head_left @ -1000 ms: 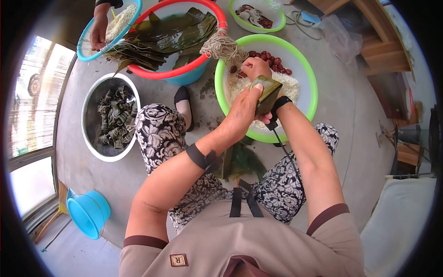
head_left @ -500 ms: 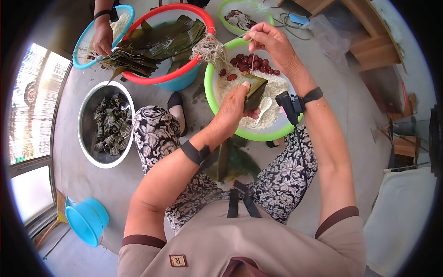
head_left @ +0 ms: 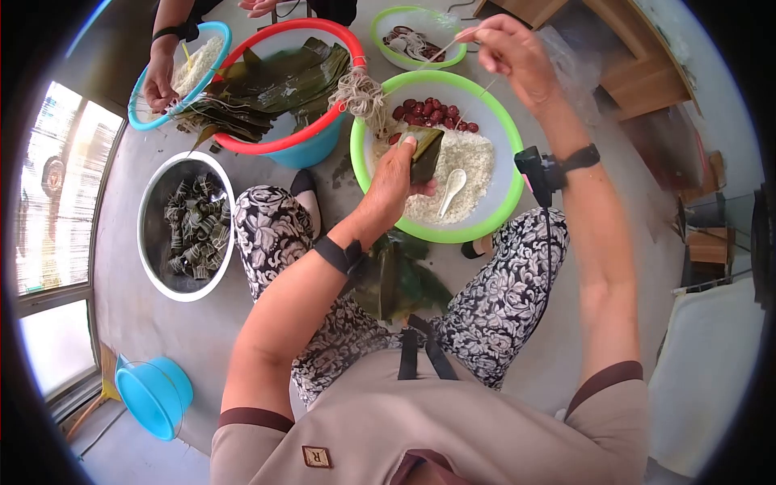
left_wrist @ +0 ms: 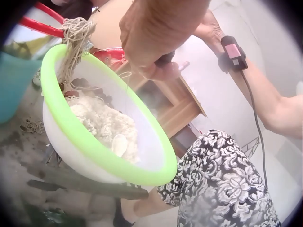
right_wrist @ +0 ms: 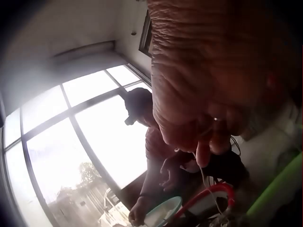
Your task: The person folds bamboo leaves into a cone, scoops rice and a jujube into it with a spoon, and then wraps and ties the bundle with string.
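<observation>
In the head view my left hand grips a folded green leaf dumpling, thumb on top, over the green-rimmed basin. My right hand is raised beyond the basin's far right edge, its fingers pinching a thin pale string. Inside the basin lie white rice, red dates and a white spoon. A bundle of string hangs over the rim of the red-rimmed tub. The left wrist view shows my left hand from below, hiding most of the dumpling.
Long leaves fill the red-rimmed tub. Tied dumplings lie in a white-rimmed basin at left. Another person's hand works by a blue-rimmed basin. A blue bucket stands lower left; more leaves lie between my legs.
My right hand has risen from beside the dumpling, up and to the right, drawing string out. My left hand keeps hold of the dumpling, and the spoon has come into view.
</observation>
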`<state>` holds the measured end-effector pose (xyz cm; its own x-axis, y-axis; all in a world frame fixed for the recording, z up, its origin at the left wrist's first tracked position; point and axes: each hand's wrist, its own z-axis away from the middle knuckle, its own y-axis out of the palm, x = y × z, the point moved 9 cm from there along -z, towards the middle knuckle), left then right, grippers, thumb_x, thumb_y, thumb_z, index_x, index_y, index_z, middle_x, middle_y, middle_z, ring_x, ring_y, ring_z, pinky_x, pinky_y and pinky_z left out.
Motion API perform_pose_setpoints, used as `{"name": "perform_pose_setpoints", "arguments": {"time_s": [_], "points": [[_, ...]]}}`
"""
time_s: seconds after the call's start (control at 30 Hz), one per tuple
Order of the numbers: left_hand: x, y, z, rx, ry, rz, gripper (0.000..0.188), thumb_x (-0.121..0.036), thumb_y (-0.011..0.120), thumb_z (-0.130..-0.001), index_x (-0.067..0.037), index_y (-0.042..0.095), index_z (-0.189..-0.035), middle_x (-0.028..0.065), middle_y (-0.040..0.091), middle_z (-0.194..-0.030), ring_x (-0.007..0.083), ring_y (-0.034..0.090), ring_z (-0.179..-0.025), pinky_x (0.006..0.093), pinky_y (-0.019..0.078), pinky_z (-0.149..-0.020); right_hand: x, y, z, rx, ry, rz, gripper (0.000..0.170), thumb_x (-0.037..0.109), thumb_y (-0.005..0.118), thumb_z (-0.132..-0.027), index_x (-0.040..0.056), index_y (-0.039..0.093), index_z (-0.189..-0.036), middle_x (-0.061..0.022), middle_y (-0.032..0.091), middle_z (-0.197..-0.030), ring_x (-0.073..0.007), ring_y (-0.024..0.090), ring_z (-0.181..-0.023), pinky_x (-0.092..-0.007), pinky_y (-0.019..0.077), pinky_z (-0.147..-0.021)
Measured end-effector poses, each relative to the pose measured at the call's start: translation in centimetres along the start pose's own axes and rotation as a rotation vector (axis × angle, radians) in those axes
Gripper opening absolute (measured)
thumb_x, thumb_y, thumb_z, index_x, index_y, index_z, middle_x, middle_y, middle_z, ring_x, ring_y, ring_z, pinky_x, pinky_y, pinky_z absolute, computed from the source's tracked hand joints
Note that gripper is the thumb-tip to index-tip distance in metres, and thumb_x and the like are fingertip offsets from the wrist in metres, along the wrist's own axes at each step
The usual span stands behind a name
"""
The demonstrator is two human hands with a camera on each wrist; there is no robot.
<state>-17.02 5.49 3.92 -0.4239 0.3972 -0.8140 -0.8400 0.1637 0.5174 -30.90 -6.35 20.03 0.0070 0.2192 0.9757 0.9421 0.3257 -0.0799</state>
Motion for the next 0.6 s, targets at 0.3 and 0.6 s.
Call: {"name": "perform_pose_setpoints", "arguments": {"time_s": [0.3,0.6], "points": [[0.8,-0.6,-0.1,0.014,-0.057,-0.059,0.05,-0.038,0.033,-0.103,0.004,0.048,-0.126,0.0117,0.053,-0.107,0.0221,0.058,-0.09,0.0363,0.0529,-0.079,-5.7,-9.8,7.3,-0.463,0.069,0.126,0.008,0.012,0.059,-0.086,0.0039,0.057,-0.088,-0.007,0.066,-0.088,-0.0088,0.053,-0.065,-0.021,0.0416,-0.061],[-1.7,-2.0,-0.4,0.013,0.149,-0.348,0.034,-0.022,0.044,-0.103,0.007,0.048,-0.118,0.0119,0.061,-0.097,0.0199,0.061,-0.08,0.0332,0.0518,-0.075,-14.3,-20.1,15.3,-0.913,0.281,0.232,0.03,0.015,0.065,-0.08,0.0014,0.057,-0.106,-0.0081,0.066,-0.089,-0.0163,0.063,-0.076,-0.0292,0.0497,-0.068]]}}
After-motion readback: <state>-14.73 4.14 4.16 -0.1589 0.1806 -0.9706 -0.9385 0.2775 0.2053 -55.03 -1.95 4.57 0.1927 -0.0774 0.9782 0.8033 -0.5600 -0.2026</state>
